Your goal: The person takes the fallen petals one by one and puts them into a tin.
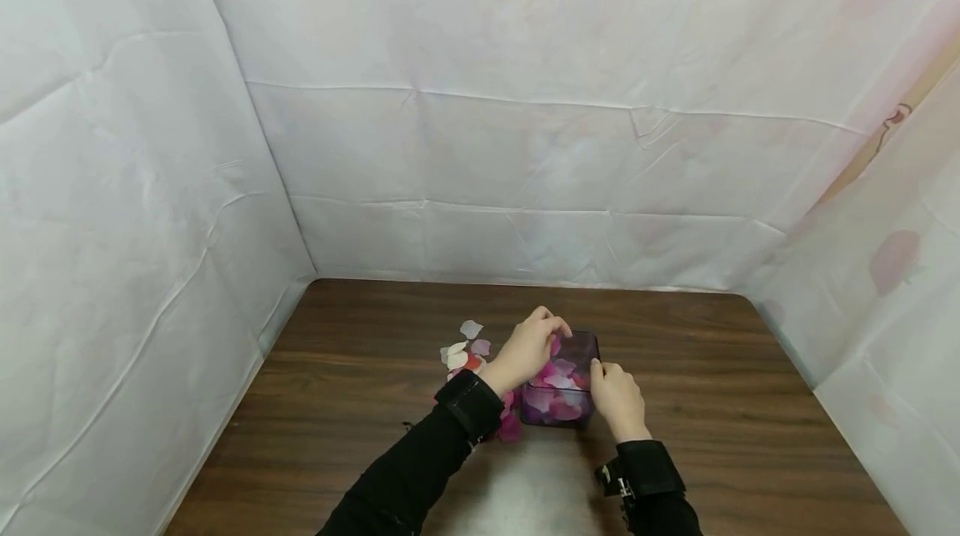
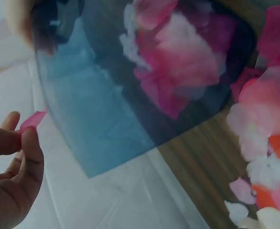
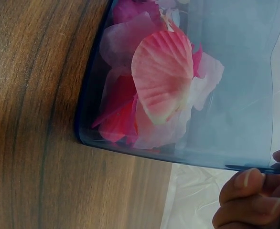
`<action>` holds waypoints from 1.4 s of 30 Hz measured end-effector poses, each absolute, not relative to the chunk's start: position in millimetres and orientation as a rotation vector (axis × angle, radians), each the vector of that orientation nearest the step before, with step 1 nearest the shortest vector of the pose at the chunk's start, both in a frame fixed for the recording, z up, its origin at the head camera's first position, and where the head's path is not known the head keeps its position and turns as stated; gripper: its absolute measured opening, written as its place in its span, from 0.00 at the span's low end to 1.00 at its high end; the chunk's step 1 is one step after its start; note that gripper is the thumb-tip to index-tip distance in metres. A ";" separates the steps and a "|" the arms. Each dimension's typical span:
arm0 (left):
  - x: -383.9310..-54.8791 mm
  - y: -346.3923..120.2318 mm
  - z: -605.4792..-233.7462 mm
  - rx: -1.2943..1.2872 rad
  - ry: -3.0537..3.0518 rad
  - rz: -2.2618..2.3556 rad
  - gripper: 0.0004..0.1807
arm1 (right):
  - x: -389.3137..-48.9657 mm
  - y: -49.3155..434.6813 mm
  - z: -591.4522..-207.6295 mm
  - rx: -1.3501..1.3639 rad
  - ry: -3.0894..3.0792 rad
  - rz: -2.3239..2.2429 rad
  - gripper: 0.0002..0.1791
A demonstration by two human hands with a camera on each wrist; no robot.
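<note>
A see-through bluish-purple plastic box (image 1: pixel 582 346) stands on the table, with pink, magenta and pale petals (image 3: pixel 163 76) gathered low inside it. My right hand (image 1: pixel 619 399) grips its right rim, thumb on one side and fingers curled on the other. Above the left part of the opening is my left hand (image 1: pixel 528 349). In the left wrist view, the left thumb and finger pinch a small magenta petal (image 2: pixel 33 120) near the rim. Left of the box lies a loose heap of petals (image 2: pixel 266 102) in pink, white and orange, partly hidden by the left arm in the head view.
The brown wood-grain table (image 1: pixel 720 403) has white cloth walls (image 1: pixel 480 152) behind it and on both sides. Black bands (image 1: pixel 471 405) circle both wrists over dark sleeves. A few pale petals (image 1: pixel 471 329) lie at the far end of the heap.
</note>
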State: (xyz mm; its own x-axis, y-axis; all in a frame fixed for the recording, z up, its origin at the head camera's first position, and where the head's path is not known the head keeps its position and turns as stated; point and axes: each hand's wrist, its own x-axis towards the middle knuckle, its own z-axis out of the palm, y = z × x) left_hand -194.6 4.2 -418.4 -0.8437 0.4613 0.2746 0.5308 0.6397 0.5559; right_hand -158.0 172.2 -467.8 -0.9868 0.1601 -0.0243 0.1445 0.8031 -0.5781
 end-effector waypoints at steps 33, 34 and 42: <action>-132.5 -116.6 -525.0 -0.765 -3.040 -0.437 0.29 | -152.0 171.4 -467.9 -0.279 -2.939 0.921 0.27; -130.7 -117.4 -528.6 -0.760 -3.028 -0.425 0.28 | -152.1 171.6 -467.8 -0.279 -2.941 0.915 0.26; -133.3 -115.8 -541.5 -0.720 -2.910 -0.432 0.19 | -152.7 171.6 -467.1 -0.254 -2.945 0.923 0.25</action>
